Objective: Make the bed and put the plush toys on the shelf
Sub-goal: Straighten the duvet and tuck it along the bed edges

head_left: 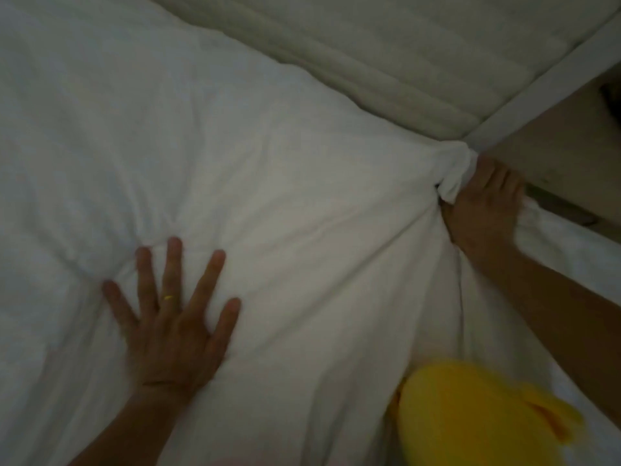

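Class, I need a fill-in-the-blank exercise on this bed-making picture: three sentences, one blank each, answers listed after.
1. The left hand presses the white duvet with its fingers spread ____.
2. The right hand holds a bunched ____ of the duvet.
3. The plush toy lying at the bottom of the view is ____ in colour.

Answers: flat; corner; yellow

The light is dim. A white bed frame rail [551, 82] runs diagonally, with beige floor [564, 142] beside it.
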A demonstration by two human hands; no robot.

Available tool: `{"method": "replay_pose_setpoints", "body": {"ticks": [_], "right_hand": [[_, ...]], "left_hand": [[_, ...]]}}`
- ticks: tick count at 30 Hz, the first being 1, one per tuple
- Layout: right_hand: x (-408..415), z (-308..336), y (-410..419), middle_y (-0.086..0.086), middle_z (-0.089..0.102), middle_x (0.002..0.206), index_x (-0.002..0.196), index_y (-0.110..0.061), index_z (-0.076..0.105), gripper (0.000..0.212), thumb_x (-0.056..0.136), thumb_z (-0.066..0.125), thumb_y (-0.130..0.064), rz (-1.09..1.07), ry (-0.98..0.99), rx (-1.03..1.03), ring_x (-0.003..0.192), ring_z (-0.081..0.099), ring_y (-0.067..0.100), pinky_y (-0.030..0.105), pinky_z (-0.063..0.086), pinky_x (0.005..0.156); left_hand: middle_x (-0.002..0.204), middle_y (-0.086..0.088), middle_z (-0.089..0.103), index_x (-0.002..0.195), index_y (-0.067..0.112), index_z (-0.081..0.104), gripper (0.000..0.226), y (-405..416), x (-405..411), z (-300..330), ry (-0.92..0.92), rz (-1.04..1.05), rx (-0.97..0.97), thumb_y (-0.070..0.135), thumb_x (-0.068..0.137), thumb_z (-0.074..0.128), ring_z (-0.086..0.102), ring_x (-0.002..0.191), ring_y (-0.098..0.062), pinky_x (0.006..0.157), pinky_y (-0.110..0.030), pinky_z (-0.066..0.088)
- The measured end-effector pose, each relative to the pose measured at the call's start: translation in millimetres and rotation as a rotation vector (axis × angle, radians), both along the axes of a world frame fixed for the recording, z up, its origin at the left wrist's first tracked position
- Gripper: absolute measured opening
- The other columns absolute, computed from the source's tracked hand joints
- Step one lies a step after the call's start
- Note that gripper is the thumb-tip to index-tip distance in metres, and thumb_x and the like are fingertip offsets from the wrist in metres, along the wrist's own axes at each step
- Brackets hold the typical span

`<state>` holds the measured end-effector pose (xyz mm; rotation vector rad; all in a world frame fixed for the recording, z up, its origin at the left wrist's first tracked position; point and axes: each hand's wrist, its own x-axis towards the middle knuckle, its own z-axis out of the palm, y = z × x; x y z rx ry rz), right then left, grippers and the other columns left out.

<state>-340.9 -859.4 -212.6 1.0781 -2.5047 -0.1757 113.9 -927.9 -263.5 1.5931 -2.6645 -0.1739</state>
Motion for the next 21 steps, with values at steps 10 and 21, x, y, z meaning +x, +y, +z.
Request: {"method": "replay_pose_setpoints", "body": {"ticks": [10,21], "right_hand": [[102.2,-36.8,70.8,0.011,0.014,0.166,0.156,-0.025,0.03,0.071,0.095,0.044,-0.06,0.637,-0.436,0.153,0.154,0.011,0.03,0.059,0.019,0.118],[98.7,-47.0,74.3,0.004,0.012,0.167,0.156,-0.034,0.026,0.07,0.095,0.041,-0.064,0.658,-0.383,0.042,0.154,0.011,0.025,0.054,0.015,0.121]], "left_hand": [[0.173,-0.002,0.005,0.159,0.038,0.03,0.071,-0.6,-2.3,-3.3,0.106,0.033,0.016,0.062,0.093,0.035,-0.001,0.159,-0.037,0.116,-0.077,0.005],[0.172,0.001,0.011,0.159,0.042,0.026,0.069,0.3,0.1,-10.4,0.101,0.038,-0.087,0.064,0.094,0.032,0.005,0.159,-0.033,0.12,-0.072,0.002]]}}
